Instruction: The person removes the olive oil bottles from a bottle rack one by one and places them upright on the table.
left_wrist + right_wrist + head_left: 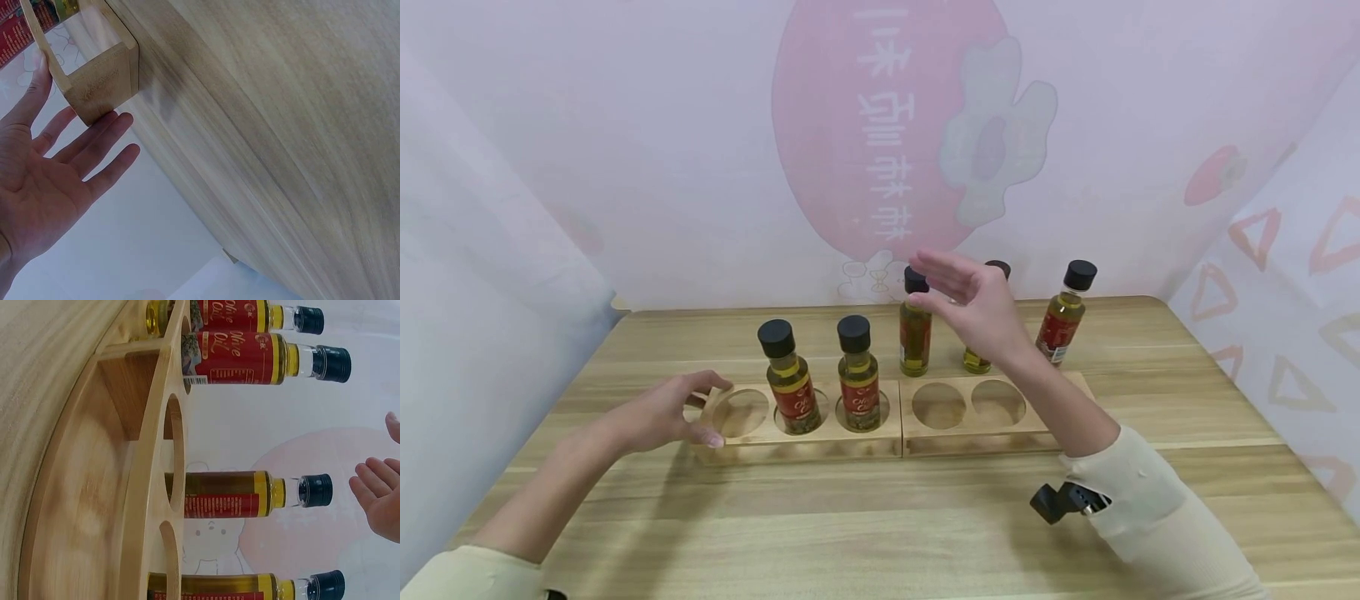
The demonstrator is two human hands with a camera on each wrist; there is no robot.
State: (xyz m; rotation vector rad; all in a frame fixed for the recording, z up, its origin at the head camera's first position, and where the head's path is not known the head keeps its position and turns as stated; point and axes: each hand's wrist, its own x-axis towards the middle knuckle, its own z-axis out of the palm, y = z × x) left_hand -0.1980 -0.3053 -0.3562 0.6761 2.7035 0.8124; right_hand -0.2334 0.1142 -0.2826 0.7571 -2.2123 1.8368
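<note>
My left hand (655,417) holds the left end of a light wooden bottle rack (820,452), thumb on the front edge and fingers behind. The left wrist view shows the fingertips against the rack's end (103,81). Two olive oil bottles (795,400) (860,396) with red labels and black caps stand upright in its round holes. My right hand (981,312) is raised with fingers extended, holding nothing. In the head view it overlaps the bottles behind the rack; the right wrist view shows it apart from the nearest cap (315,490).
Behind the rack's right half stand three more bottles (915,337) (977,362) (1060,327), the middle one partly hidden by my right hand. Round holes (938,406) show in that half. A printed cloth (700,167) hangs behind the wooden table (820,533).
</note>
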